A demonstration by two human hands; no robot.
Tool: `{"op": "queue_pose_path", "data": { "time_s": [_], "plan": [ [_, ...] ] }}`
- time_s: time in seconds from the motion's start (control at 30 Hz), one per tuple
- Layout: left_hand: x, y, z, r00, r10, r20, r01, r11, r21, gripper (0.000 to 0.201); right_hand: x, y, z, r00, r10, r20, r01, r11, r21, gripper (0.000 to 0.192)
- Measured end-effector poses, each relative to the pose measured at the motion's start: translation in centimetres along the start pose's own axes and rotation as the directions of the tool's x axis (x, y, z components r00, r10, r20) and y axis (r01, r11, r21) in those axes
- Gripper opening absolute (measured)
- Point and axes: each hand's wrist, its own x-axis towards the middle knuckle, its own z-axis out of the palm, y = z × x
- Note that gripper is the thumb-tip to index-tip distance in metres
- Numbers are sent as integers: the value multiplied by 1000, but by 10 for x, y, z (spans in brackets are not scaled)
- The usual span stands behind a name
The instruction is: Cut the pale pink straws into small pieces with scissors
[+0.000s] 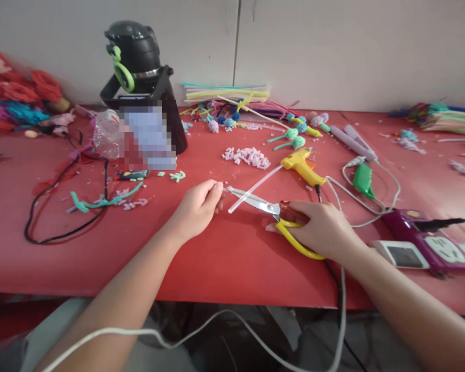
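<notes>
Two bare human arms. The left forearm [137, 289] is smooth and slim, tapering to a narrow wrist; the left grip [197, 206] is a bare hand with a rounded thumb tip. The right forearm [403, 299], likewise bare, narrows toward the right grip [329, 227], also a bare hand. Low down, dim grey patches [160, 359] may be clothing, too blurred to tell.

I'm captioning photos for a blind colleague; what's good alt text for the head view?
A person's right hand holds scissors over a red table, tips pointing toward the left hand, which is pinched closed. Beyond lie a pile of short pink pieces and a yellow glue gun.
</notes>
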Motion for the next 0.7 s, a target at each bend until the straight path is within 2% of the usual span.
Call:
{"op": "queue_pose_path", "data": {
  "time_s": [0.23,0.47,0.7],
  "plan": [
    [0,0,0,1000,-7,-15,7,1000,12,43,-1,2,0,1000,-9,-26,9,1000,15,63],
    [0,1,0,995,2,-102,-3,1000,-10,42,-3,1,0,999,-32,-29,33,999,11,62],
    [-1,2,0,995,6,-97,-5,1000,17,46,-4,1,-1,999,-35,-33,35,999,15,63]
  ]
}}
